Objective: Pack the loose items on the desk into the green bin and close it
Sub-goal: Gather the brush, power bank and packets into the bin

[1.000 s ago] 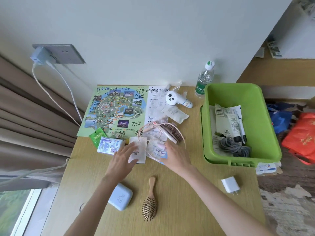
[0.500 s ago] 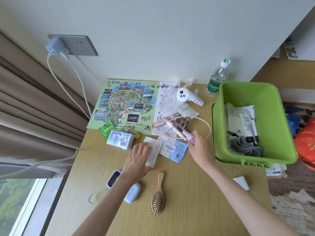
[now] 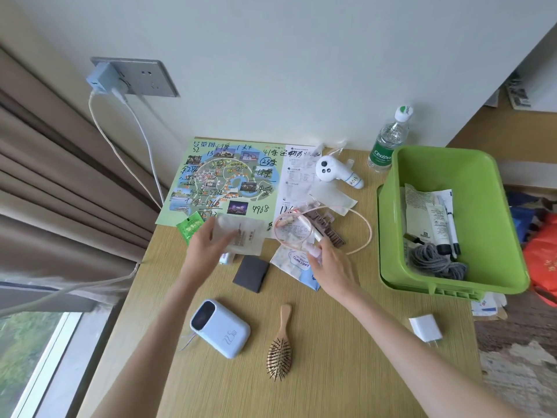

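Observation:
The green bin point(image 3: 488, 182) stands open at the desk's right, holding a tube, a pen, papers and grey cord point(image 3: 434, 262). My left hand point(image 3: 205, 250) holds a translucent white packet point(image 3: 241, 236) lifted above the desk. My right hand point(image 3: 330, 265) grips the pink plug end of a pink cable point(image 3: 360, 227), whose loops lie over a brown hair clip point(image 3: 330, 229). A dark square item point(image 3: 251, 273) and a blue-white wipes pack point(image 3: 297, 265) lie between my hands. Nearer me lie a blue power bank point(image 3: 221, 328), a wooden hairbrush point(image 3: 280, 348) and a white charger point(image 3: 425, 327).
A park map point(image 3: 223, 179), a green sachet point(image 3: 188, 226), a white hand-held fan point(image 3: 333, 173) and clear packets lie toward the wall. A water bottle point(image 3: 388, 140) stands behind the bin. Cables hang from a wall socket point(image 3: 132, 76) beside curtains at the left. Red and blue bags lie right of the desk.
My left hand has picked up the white packet, uncovering a dark square item. My right hand has taken hold of the pink cable's plug and drawn it toward me.

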A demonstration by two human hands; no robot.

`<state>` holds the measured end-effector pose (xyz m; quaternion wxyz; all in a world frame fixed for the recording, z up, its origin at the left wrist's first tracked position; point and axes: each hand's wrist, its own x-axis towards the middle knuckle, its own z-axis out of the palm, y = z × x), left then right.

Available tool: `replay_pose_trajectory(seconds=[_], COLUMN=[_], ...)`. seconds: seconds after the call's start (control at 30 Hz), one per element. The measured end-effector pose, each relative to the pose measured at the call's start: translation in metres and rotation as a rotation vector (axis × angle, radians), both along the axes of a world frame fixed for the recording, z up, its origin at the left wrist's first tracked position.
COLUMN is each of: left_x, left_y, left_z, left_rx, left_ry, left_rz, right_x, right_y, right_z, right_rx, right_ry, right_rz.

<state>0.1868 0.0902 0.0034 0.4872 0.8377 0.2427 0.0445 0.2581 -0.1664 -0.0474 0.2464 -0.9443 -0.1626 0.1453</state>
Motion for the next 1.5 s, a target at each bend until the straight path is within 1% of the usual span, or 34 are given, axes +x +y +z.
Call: replay_pose_trajectory(seconds=[0.03, 0.1, 0.17, 0.23, 0.27, 0.33, 0.4, 0.5, 0.63, 0.7, 0.77, 0.83, 0.9, 0.97, 1.03, 1.1, 1.13, 1.2, 1.27, 1.33, 1.43, 1.5], left_x=[0.0, -0.003, -0.007, -0.01, -0.012, -0.015, -0.017, -0.019, -0.019, -0.02, -0.021, -0.022, -0.023, -0.024, -0.023, -0.024, -0.025, -0.026, -0.025, -0.021, -0.013, -0.008], left_y=[0.005, 0.015, 0.022, 0.026, 0.027, 0.026, 0.023, 0.009, -0.015, -0.024, -0.031, -0.037, -0.04, -0.041, -0.041, -0.041, -0.041, -0.041, -0.042, -0.043, -0.041, -0.04], left_z=[0.001, -0.002, -0.007, -0.012, -0.015, -0.022, -0.029, -0.038, -0.042, -0.041, -0.039, -0.034, -0.032, -0.032, -0.031, -0.031, -0.031, -0.035, -0.04, -0.043, -0.044, -0.043], left_rx=[-0.055, -0.118, -0.119, -0.095, -0.059, 0.058, 0.165, 0.251, 0.317, 0.423, 0.564, 0.655, 0.722, 0.796, 0.795, 0.732, 0.695, 0.686, 0.756, 0.829, 0.913, 0.954], left_ry=[0.004, 0.04, 0.079, 0.123, 0.151, 0.221, 0.295, 0.373, 0.415, 0.406, 0.35, 0.304, 0.301, 0.276, 0.219, 0.193, 0.218, 0.318, 0.41, 0.456, 0.466, 0.512], left_rz=[0.009, 0.043, 0.074, 0.083, 0.078, 0.043, 0.009, -0.028, -0.074, -0.074, -0.078, -0.08, -0.085, -0.137, -0.283, -0.508, -0.6, -0.702, -0.744, -0.749, -0.734, -0.741], right_x=[-0.003, -0.01, -0.014, -0.017, -0.018, -0.019, -0.02, -0.02, -0.022, -0.023, -0.024, -0.026, -0.03, -0.036, -0.043, -0.046, -0.047, -0.047, -0.048, -0.053, -0.063, -0.07], right_y=[-0.001, -0.006, -0.014, -0.026, -0.032, -0.044, -0.053, -0.058, -0.061, -0.062, -0.06, -0.057, -0.051, -0.041, -0.027, -0.012, -0.005, 0.006, 0.011, 0.012, 0.001, -0.008], right_z=[-0.002, -0.006, -0.009, -0.012, -0.014, -0.017, -0.02, -0.02, -0.019, -0.016, -0.01, -0.001, 0.008, 0.012, 0.009, 0.002, -0.003, -0.012, -0.019, -0.024, -0.027, -0.027], right_rx=[0.006, 0.023, -0.001, 0.008, 0.032, 0.11, 0.18, 0.241, 0.253, 0.263, 0.261, 0.204, 0.126, 0.098, 0.089, 0.063, 0.03, -0.045, -0.103, -0.156, -0.152, -0.124], right_ry=[-0.005, -0.075, -0.181, -0.263, -0.26, -0.196, -0.165, -0.151, -0.141, -0.148, -0.199, -0.306, -0.423, -0.487, -0.473, -0.411, -0.362, -0.254, -0.192, -0.173, -0.154, -0.16], right_rz=[0.018, 0.042, 0.053, -0.007, -0.059, -0.143, -0.15, -0.14, -0.198, -0.229, -0.234, -0.189, -0.089, 0.045, 0.184, 0.293, 0.323, 0.329, 0.317, 0.34, 0.344, 0.334])
